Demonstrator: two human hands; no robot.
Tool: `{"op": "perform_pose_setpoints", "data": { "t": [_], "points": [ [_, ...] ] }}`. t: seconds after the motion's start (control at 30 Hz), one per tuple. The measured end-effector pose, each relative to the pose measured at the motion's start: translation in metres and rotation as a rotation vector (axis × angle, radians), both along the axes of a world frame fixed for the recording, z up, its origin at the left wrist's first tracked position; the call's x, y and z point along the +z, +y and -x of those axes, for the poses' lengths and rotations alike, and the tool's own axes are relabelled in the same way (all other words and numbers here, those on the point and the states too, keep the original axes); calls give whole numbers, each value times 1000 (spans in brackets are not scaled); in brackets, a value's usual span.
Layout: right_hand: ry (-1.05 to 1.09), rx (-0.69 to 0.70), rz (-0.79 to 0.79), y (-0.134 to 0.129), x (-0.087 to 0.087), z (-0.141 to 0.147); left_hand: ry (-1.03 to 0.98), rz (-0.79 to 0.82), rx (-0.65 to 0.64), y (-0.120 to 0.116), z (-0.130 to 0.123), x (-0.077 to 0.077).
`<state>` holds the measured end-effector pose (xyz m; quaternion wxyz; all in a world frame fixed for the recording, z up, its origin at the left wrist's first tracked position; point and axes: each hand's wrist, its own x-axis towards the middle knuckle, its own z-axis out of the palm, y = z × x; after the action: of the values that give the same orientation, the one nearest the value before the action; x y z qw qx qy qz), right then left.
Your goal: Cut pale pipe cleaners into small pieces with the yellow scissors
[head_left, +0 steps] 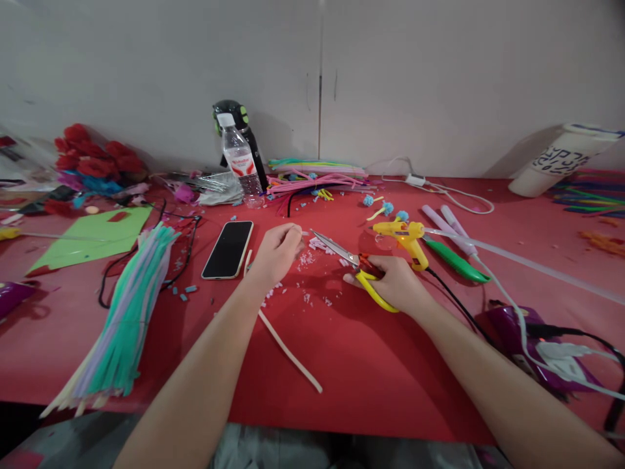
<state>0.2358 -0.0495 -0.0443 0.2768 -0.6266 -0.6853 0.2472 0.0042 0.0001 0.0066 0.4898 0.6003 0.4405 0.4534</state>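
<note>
My left hand is pinched closed over the middle of the table. A tiny pale end shows at its fingertips, too small to name. In my right hand are scissors with red and yellow handles. Their blades point left toward the left hand, slightly parted, and do not touch it. Short lilac cut pieces and fluff lie below and around the blades. A cream pipe cleaner runs from under the left wrist toward the table's front edge.
A phone and a bundle of pipe cleaners lie to the left. Behind stand a water bottle and more pipe cleaners. At right are a yellow glue gun, a green-handled tool, cables and a purple power strip.
</note>
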Motion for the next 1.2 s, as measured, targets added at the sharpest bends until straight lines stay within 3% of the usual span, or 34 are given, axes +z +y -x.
{"op": "perform_pose_setpoints", "data": {
  "t": [0.63,1.2],
  "points": [
    [5,21,-14,-1,3,0,61,-4,50,1,2,-3],
    [-52,-9,-55,0,-5,1,-132,119,41,4,2,-9]
  ]
}}
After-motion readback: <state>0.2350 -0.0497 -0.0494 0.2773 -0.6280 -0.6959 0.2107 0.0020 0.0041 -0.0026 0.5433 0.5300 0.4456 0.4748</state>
